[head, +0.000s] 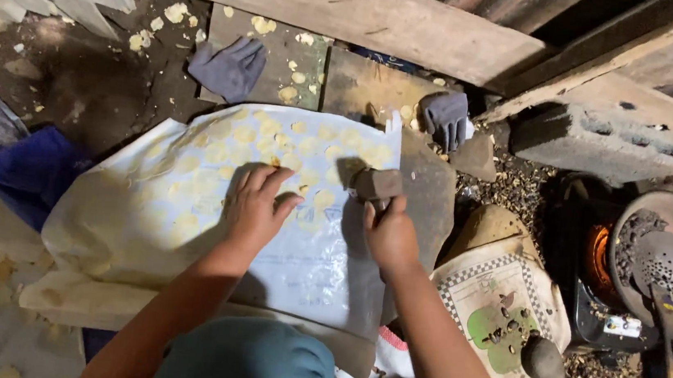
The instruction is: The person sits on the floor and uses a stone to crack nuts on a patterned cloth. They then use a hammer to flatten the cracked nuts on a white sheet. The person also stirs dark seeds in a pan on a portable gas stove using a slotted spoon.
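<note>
Nearest to the camera, a teal cloth-covered knee or head (246, 361) at the bottom edge, with two bare forearms reaching away from it. Left hand (257, 206) laid flat and open on a white plastic sheet (304, 268), fingers spread and pressing down, holding nothing. Right hand (388, 233) closed around the handle of a small stone mallet (376, 185), its blocky head just above the sheet's right part, beside a dark flat stone slab (428, 194). Many thin, pale yellow flattened discs (233, 150) visible under or on the sheet, spread over its upper half, near both hands. More pale pieces scattered on the dirt floor (91, 91) beyond. Two grey gloves (229, 65) lying behind the sheet, well apart from each other. To the right, a printed sack (498, 299) with dark seeds, a round stone (542, 361), and a pan with perforated ladle (663, 257) over a glowing stove.
</note>
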